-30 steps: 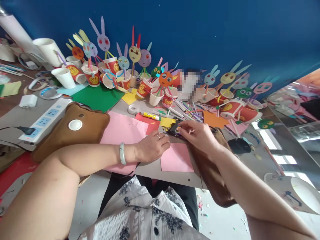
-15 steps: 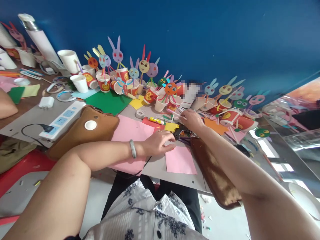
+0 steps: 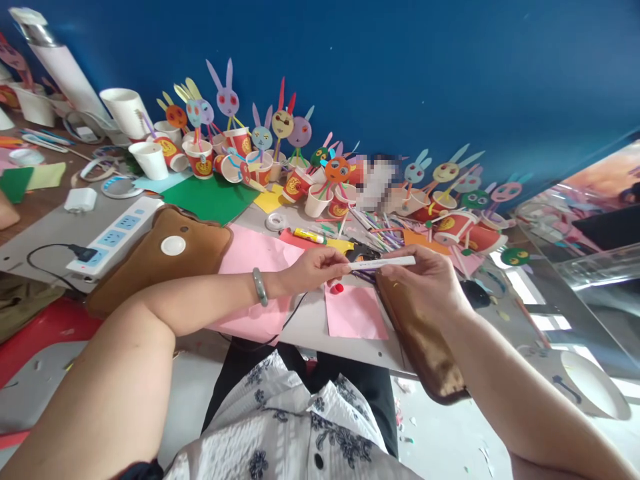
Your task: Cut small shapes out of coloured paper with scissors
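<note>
Tabletop (image 3: 313, 327) clutter surrounds the person's two hands, which share a slim white stick (image 3: 370, 264) in front of the body. The left hand (image 3: 323, 268) pinches the stick's left end between thumb and fingers, while the right hand (image 3: 430, 277) grips it along its right part, thumb beneath and fingers behind. The stick lies nearly level between them, its right end tipped slightly up, with small dark marks on its side that are too fine to read. Just below the left fingertips shows a small red piece (image 3: 337, 289), by the upper left corner of a small pink sheet (image 3: 356, 317); I cannot tell what it is. Behind the stick is a black object (image 3: 364, 251), partly hidden.

A larger pink sheet (image 3: 260, 247) spreads under the left forearm, beside a brown bear-shaped cushion (image 3: 145, 263) with a white disc (image 3: 173, 246). A brown pouch (image 3: 425, 353) lies under the right forearm. Farther back are a yellow tube (image 3: 309, 235), a roll of tape (image 3: 275, 222) and a green sheet (image 3: 210, 200). Red-and-white paper cups (image 3: 201, 163), several topped with long-eared paper faces (image 3: 227, 101), line the blue wall (image 3: 320, 53).
</note>
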### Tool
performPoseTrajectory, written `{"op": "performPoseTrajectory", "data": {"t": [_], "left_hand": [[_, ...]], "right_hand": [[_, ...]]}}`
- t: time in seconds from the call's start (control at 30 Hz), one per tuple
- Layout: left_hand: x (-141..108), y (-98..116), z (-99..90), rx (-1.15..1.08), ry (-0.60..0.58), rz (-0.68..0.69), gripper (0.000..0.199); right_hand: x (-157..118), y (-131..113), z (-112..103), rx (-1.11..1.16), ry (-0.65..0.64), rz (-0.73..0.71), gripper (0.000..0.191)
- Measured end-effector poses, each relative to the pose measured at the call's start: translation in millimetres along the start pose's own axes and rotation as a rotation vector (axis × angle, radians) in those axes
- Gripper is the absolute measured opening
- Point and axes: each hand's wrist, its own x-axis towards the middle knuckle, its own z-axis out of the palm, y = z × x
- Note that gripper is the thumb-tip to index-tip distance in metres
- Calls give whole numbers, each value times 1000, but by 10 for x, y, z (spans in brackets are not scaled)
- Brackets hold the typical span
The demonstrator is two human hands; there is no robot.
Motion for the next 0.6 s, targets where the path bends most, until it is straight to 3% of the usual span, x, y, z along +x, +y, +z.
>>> {"op": "performPoseTrajectory", "data": {"t": [0.1, 0.2, 0.33, 0.5, 0.6], "left_hand": [[-38, 21, 11, 65, -53, 32, 49], [-60, 58, -11, 232, -99, 68, 45], [-75, 176, -11, 452, -205, 82, 45], [-129, 362, 76, 341, -378, 15, 52], [-181, 399, 91, 195, -464, -78, 54]], "right_hand": [[-53, 17, 190, 211, -32, 68, 38], [-129, 30, 364, 199, -103, 60, 39], [-267, -5, 412, 188, -42, 53, 37], [-469, -103, 380, 157, -1, 32, 33], [-528, -238, 245, -53, 27, -85, 30]]}}
